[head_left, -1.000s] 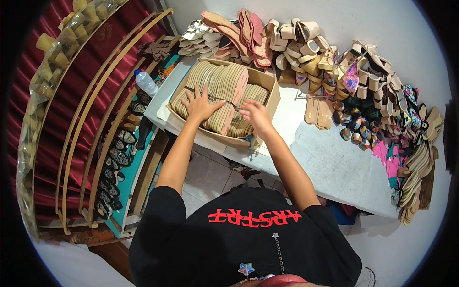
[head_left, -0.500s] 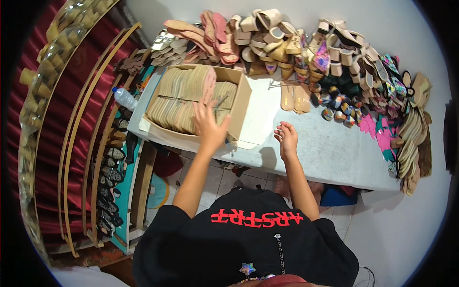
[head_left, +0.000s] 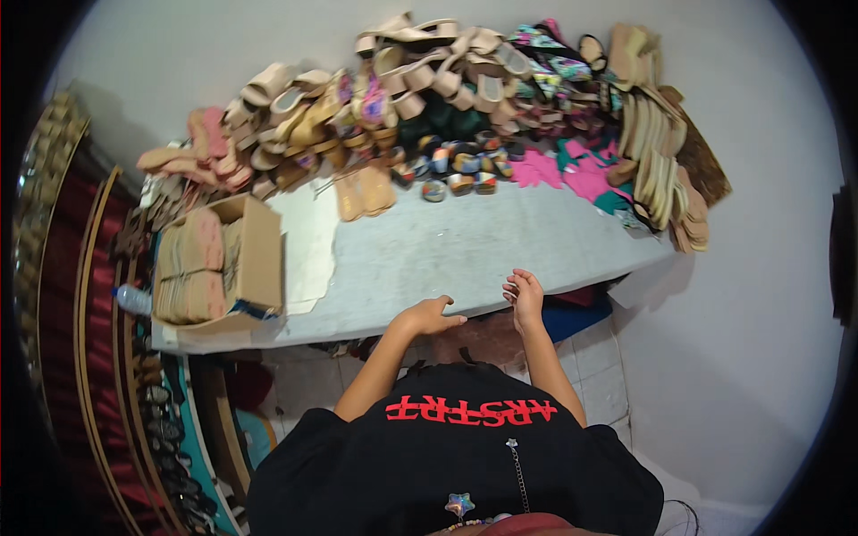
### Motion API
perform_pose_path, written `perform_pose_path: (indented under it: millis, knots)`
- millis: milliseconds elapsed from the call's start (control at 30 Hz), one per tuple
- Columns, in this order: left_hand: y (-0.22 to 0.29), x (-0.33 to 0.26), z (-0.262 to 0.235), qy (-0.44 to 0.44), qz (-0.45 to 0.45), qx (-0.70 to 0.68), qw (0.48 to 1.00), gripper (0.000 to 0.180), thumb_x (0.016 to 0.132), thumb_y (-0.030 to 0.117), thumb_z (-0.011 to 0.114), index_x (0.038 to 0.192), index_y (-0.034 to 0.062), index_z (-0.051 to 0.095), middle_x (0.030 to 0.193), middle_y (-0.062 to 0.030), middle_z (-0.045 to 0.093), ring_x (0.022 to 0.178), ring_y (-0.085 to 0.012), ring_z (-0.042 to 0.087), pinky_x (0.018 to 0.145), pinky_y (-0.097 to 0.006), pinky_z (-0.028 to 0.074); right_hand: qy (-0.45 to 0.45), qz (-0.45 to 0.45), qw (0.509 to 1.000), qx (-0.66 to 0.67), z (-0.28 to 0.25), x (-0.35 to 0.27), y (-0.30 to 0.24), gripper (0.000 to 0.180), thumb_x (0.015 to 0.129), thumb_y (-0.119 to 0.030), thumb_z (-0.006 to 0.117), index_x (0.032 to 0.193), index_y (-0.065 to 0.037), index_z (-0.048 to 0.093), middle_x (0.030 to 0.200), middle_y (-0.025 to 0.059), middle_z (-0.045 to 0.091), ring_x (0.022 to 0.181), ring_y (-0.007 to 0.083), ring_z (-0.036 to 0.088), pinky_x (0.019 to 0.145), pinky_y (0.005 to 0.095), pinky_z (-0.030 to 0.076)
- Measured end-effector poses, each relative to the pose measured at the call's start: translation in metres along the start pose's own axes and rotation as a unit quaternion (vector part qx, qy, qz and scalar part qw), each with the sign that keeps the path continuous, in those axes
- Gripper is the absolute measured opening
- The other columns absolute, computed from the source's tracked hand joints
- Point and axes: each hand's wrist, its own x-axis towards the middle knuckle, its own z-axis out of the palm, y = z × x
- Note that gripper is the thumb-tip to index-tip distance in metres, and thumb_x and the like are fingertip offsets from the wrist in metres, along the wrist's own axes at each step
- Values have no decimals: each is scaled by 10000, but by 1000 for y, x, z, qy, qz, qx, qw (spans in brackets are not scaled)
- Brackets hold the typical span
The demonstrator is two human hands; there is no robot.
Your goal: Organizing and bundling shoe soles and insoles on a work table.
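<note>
My left hand (head_left: 431,316) hovers at the table's front edge, thumb and fingers apart and nothing in it. To its right my right hand (head_left: 525,297) is raised with fingers curled in toward the thumb; whatever may be between the fingertips is too small to make out. Both hands are nearest to the grey-white table (head_left: 420,255). At the table's left end stands an open cardboard box (head_left: 259,255), holding bundles of tan sole-shaped pieces (head_left: 190,272) tied with a dark band. A pair of tan flat sandals (head_left: 365,192) lies farther back.
Heeled sandals (head_left: 420,76) are heaped along the wall. Patterned round pieces (head_left: 460,170), pink cut pieces (head_left: 536,168) and stacked beige soles (head_left: 648,152) lie toward the right. White sheets (head_left: 306,250) lie beside the box. A plastic bottle (head_left: 134,299) and shoe racks (head_left: 165,429) are at left.
My left hand has left the box and come to the right, near my right hand. The view has turned right, so the box now appears farther left.
</note>
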Motion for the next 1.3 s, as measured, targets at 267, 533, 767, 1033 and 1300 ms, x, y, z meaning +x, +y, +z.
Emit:
perform_pose_path:
  millis: [267, 533, 767, 1033, 1300]
  knots:
    - [68, 54, 8, 10, 58, -60, 996, 697, 749, 476, 569, 1197, -39, 424, 1145, -270, 497, 1089, -376, 470, 919, -381, 375, 52, -13, 998, 15, -67, 30, -33, 162, 834, -106, 491, 986, -51, 498, 793, 30, 538, 679, 117, 537, 575, 228, 433]
    - [77, 110, -25, 6, 81, 12, 997, 711, 743, 478, 573, 1195, -50, 425, 1131, -278, 504, 1076, -375, 483, 899, -379, 390, 103, -39, 994, 15, -63, 69, -40, 151, 830, -107, 491, 969, -51, 508, 799, 34, 544, 678, 118, 537, 583, 232, 431]
    - [83, 162, -46, 55, 95, 43, 993, 692, 750, 480, 562, 1193, -37, 435, 1114, -276, 516, 1054, -377, 501, 883, -386, 402, 120, -40, 992, -12, -78, 94, -53, 153, 816, -108, 490, 951, -44, 519, 796, 40, 549, 673, 115, 539, 584, 228, 434]
    - [121, 200, -41, -13, 39, 27, 999, 730, 742, 521, 555, 1212, -20, 422, 1115, -282, 515, 1054, -370, 507, 881, -383, 404, 139, -37, 990, 8, -123, 148, -78, 161, 823, -98, 477, 970, -41, 507, 800, 33, 547, 674, 109, 538, 582, 221, 433]
    - [208, 285, -12, -12, 97, 3, 995, 663, 778, 504, 554, 1216, 20, 431, 1108, -232, 535, 1019, -310, 535, 857, -362, 420, 98, -124, 986, -48, -193, 218, -154, 150, 831, -105, 482, 964, -43, 513, 802, 26, 554, 659, 98, 532, 581, 217, 427]
